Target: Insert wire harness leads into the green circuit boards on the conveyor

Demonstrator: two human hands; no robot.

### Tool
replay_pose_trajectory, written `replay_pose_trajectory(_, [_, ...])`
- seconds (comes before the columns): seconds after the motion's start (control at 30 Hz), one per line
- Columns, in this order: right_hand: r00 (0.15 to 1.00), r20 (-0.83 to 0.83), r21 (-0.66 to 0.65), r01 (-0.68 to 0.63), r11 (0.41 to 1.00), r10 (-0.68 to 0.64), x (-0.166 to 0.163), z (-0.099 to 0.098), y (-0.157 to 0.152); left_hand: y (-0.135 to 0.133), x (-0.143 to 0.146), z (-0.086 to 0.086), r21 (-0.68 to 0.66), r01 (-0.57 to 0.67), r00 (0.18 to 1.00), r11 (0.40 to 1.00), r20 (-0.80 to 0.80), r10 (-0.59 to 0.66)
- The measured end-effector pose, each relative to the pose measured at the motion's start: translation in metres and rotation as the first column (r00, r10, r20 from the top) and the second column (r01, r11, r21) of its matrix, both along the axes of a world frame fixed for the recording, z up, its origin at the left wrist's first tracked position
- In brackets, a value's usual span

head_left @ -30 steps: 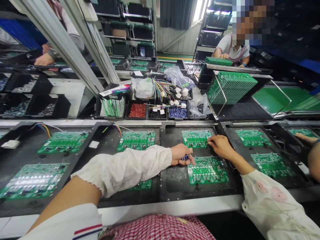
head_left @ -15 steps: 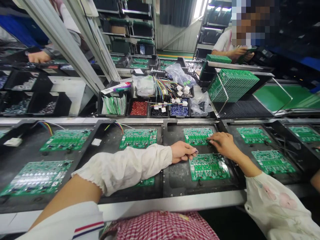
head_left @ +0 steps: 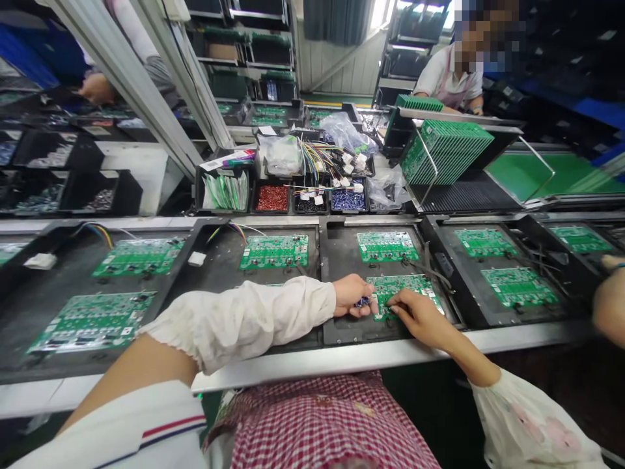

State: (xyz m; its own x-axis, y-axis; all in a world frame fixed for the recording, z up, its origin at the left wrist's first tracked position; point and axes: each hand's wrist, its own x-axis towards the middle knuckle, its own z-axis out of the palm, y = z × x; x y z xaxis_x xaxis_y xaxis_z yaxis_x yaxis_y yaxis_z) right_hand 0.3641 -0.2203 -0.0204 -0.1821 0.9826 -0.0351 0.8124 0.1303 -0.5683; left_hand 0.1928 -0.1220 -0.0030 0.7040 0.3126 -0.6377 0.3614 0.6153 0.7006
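My left hand (head_left: pixel 352 295) rests on a black carrier tray (head_left: pixel 336 260), fingers curled round a few small blue parts (head_left: pixel 362 302). My right hand (head_left: pixel 417 314) lies just beside it, fingertips pinched down on the left edge of the near green circuit board (head_left: pixel 407 286). What the fingertips pinch is too small to make out. A second green board (head_left: pixel 387 246) sits further back in the same tray. Both arms wear white sleeve covers.
More trays with green boards run along the line left (head_left: pixel 139 256) and right (head_left: pixel 488 242). Behind are bins of red parts (head_left: pixel 272 197), blue parts (head_left: pixel 347 200) and coloured wire harnesses (head_left: pixel 325 170). A rack of green boards (head_left: pixel 446 159) stands back right. Another person's arm (head_left: pixel 609 299) is at the right edge.
My right hand has come back from the far board to the near board, close to my left hand. The view has tipped down, so the trays sit higher in the picture.
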Motion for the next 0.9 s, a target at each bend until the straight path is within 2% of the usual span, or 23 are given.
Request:
replay_pose_trajectory(0.33, [0.997,-0.015,0.023,-0.07,0.997,0.07,0.0005,0.0015,0.0004,-0.001,-0.0063,-0.0039,0.061,0.003,0.992,0.998,0.126,-0.011])
replay_pose_trajectory(0.9, [0.995,-0.039,0.067,-0.089,0.994,0.092,0.0012,-0.0015,-0.0006,-0.0022,0.0011,-0.0081,0.055,0.04,0.995,0.998,0.088,-0.045])
